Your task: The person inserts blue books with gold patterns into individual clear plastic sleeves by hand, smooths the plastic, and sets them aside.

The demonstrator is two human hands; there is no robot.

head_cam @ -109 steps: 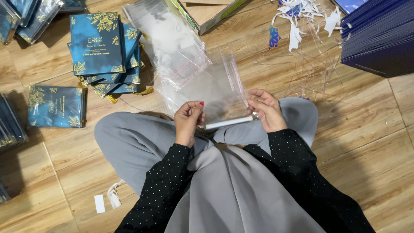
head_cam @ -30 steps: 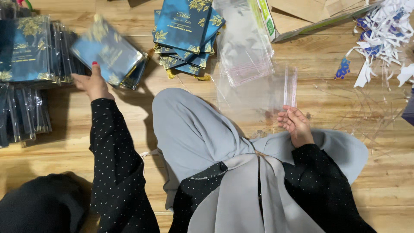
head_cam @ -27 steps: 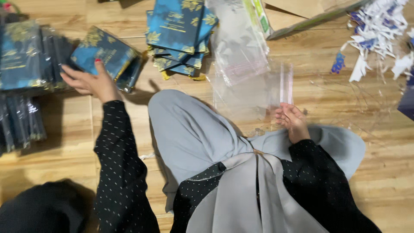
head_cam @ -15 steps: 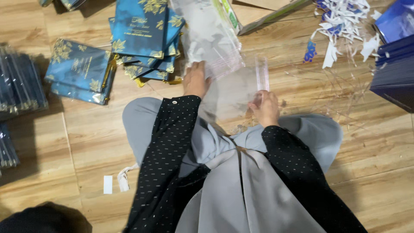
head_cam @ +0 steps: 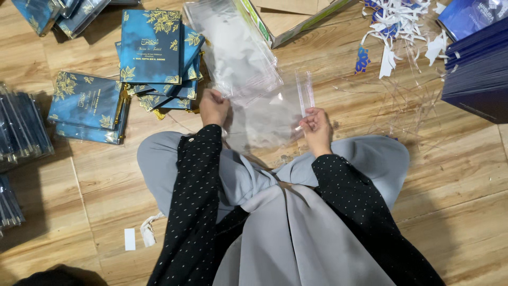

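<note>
At nine o'clock on the wooden plank floor [head_cam: 63, 175], sleeved booklets [head_cam: 24, 132] lie fanned, glossy under clear film. Just right of them sits a short stack of flat rectangular cards [head_cam: 87, 106], dark blue with gold floral corners. At eleven o'clock a taller, looser card pile [head_cam: 153, 50] spreads unevenly. A small white paper strip [head_cam: 129, 239] lies at seven o'clock beside a crumpled scrap.

Left hand [head_cam: 213, 106], near centre, is closed in a pinch on the left edge of a clear plastic sleeve [head_cam: 264, 119]. The sleeve is thin, glossy and rectangular, held flat above the floor between both hands, ahead of the grey-clad knees. A stack of identical clear bags [head_cam: 233, 47] lies at twelve o'clock, touching the card pile's right side. Right hand [head_cam: 316, 127] is closed on the sleeve's right edge, fingers pinched at the folded flap strip [head_cam: 305, 94], which stands upright.

Behind, a cardboard box [head_cam: 286, 16] lies open at one o'clock. Torn white liner strips [head_cam: 397, 26] and thin clear film slivers scatter at two o'clock. Dark blue sheets [head_cam: 476, 74] are stacked at three o'clock.
</note>
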